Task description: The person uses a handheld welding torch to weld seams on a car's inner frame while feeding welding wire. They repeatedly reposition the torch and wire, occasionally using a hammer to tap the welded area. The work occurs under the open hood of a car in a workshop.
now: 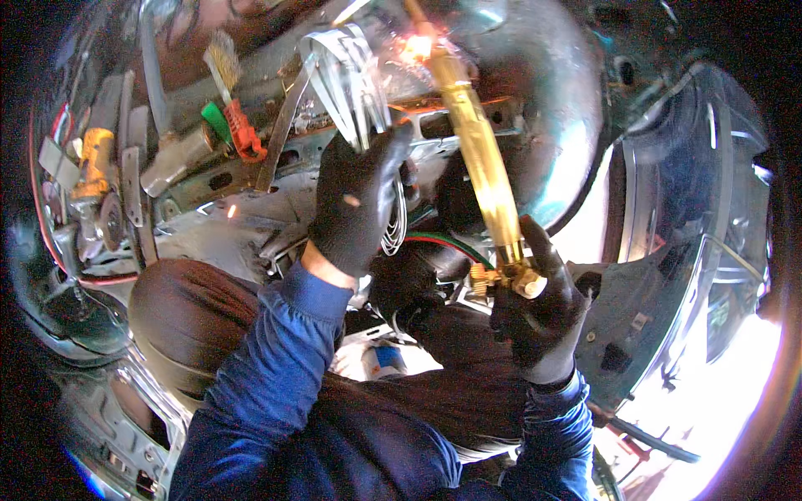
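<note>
My gloved left hand (pixel 355 196) is closed around a looped bundle of silvery wire (pixel 347 83), which sticks up above the fingers. Some loops hang below the hand. My gloved right hand (pixel 543 321) grips a brass gas torch (pixel 478 154) by its lower end, near the valve knobs. The torch points up and away, tilted slightly left. Near its far end a bright orange-white glow (pixel 416 50) shows against the dark, curved metal panel (pixel 543 92). Glare hides the exact spot where torch, wire and metal meet.
At left lie a yellow angle grinder (pixel 96 159), a bristle brush (pixel 221 63), a red-handled tool (pixel 244 132) and a flat metal strip (pixel 284 129). Red and green hoses (pixel 447 240) run behind the torch. A car door-like panel (pixel 689 242) stands at right. A small spark (pixel 232 211) floats left.
</note>
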The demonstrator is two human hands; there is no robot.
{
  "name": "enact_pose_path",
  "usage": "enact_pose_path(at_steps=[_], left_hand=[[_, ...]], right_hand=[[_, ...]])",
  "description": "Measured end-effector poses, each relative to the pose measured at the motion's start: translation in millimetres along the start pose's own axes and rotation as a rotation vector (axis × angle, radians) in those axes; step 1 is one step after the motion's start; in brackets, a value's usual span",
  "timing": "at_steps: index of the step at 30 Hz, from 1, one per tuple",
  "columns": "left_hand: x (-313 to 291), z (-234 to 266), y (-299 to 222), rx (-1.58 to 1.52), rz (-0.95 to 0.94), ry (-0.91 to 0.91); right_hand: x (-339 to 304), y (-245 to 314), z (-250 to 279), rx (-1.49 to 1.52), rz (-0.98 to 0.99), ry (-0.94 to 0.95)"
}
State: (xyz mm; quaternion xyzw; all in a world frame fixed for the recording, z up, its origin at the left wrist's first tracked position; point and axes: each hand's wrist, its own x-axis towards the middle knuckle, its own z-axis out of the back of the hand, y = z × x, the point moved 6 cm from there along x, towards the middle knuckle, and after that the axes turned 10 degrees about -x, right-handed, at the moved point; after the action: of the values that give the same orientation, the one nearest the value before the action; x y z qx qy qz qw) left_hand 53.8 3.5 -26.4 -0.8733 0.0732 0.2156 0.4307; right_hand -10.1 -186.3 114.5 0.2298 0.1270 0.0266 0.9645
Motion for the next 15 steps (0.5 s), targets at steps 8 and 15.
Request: enact_pose_path(at_steps=[8, 15], left_hand=[[-100, -30, -74, 0.136, -0.347, 0.007], [-133, -21, -110, 0.312, -0.548, 0.061]], right_hand=[[-57, 33, 9, 0.556, 0.240, -0.060], [-92, 70, 17, 0.608, 0.401, -0.060]])
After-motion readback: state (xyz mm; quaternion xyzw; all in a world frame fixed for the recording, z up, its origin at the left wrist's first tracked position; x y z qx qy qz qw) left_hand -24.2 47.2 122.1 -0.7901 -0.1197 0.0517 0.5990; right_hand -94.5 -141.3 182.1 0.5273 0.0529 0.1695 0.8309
